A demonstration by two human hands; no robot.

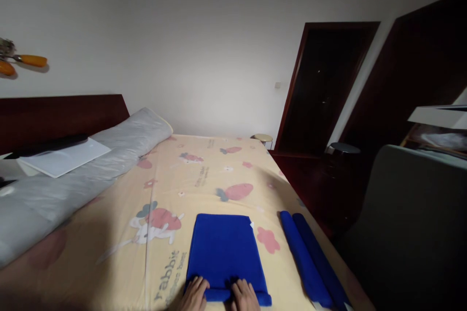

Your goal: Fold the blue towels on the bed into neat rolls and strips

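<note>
Rolling appears to be the work in hand: the person's left hand [194, 294] and right hand [245, 295] lie side by side on the near edge of a folded blue towel [225, 250], where the cloth has been turned up into a thick lip. Both hands lie palm-down with fingers curled over that lip, pressing it rather than closing round it. The towel sits flat on a yellow bedsheet [175, 175] printed with rabbits and carrots, near the foot of the bed and a little right of centre. Just to its right, apart from it, two rolled blue towels [310, 257] lie parallel near the bed's edge, which suggests the roll under the hands is only begun. Carrying it on would seem to call for even pressure from both hands, pushing away from the body so the roll stays straight and tight. Much is hard to read: the hands are cut off at the lower edge, so wrists and thumbs are out of sight; the room is dim; the doorway [324, 87] is black; and the near ends of the rolled towels run out of view.
</note>
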